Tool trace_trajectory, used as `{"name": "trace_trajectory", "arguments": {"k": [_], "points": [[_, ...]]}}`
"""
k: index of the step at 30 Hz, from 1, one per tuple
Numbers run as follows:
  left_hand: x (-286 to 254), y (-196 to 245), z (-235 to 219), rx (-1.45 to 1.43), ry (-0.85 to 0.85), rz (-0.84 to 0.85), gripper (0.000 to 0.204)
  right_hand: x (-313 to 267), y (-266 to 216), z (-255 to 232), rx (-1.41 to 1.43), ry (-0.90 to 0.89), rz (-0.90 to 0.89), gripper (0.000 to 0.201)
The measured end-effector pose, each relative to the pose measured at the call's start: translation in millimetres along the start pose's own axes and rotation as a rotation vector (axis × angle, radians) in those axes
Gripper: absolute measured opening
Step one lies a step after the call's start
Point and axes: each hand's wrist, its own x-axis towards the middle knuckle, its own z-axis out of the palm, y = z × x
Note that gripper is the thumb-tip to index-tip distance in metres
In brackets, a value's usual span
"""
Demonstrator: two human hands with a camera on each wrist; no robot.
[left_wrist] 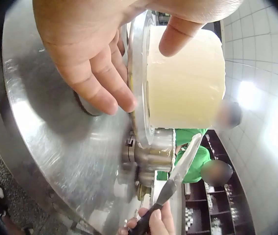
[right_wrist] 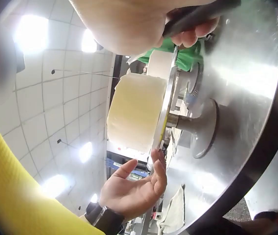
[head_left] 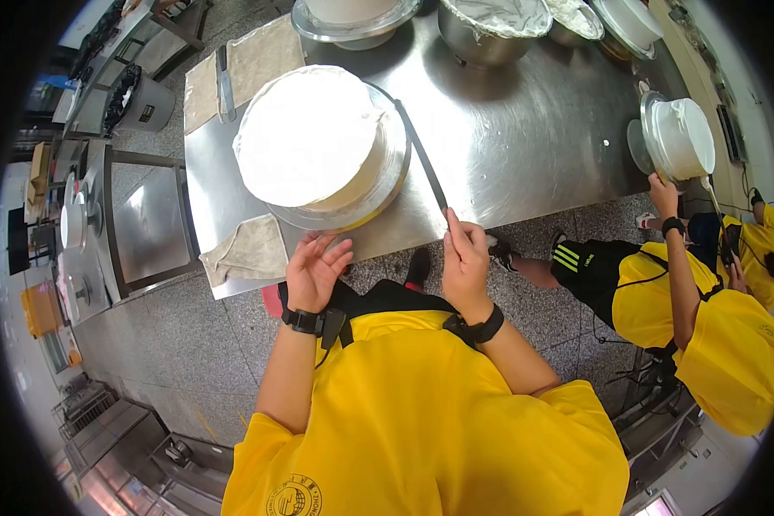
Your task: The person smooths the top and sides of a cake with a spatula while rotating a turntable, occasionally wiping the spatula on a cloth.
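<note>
The left hand (head_left: 315, 273), fingers relaxed, touches the rim of the round steel turntable (head_left: 378, 193) carrying the white frosted cake (head_left: 308, 135) just ahead. The right hand (head_left: 464, 265) grips a long black-handled spatula (head_left: 421, 155) angled toward the cake.

two cakes (head_left: 310, 138), two turntables (head_left: 378, 193), two cloths (head_left: 249, 249)

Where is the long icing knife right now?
In the head view the long spatula is held in the right hand, its blade slanting up beside the right edge of the cake on its turntable.

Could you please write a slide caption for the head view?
Left hand touches turntable under cake; right hand holds spatula.
</note>
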Motion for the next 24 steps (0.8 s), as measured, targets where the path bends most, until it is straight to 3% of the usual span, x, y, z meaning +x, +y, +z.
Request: {"name": "trace_trajectory", "arguments": {"k": [10,14,19,24], "points": [[1.2,-4.8,1.2,-0.008,-0.010,-0.016,0.035,3.9,-16.5,5.9,0.124,-0.090,0.099,0.039],[0.7,-6.3,2.1,-0.011,-0.011,-0.022,0.037,4.1,-18.5,8.7,0.125,-0.103,0.067,0.039],[-1.0,-5.3,6.3,-0.010,-0.030,-0.024,0.039,7.3,-14.8,12.1,0.112,0.005,0.010,0.039],[-1.4,-5.3,7.4,-0.023,-0.044,-0.013,0.039,9.8,-16.9,7.7,0.085,-0.053,0.037,0.039]]}}
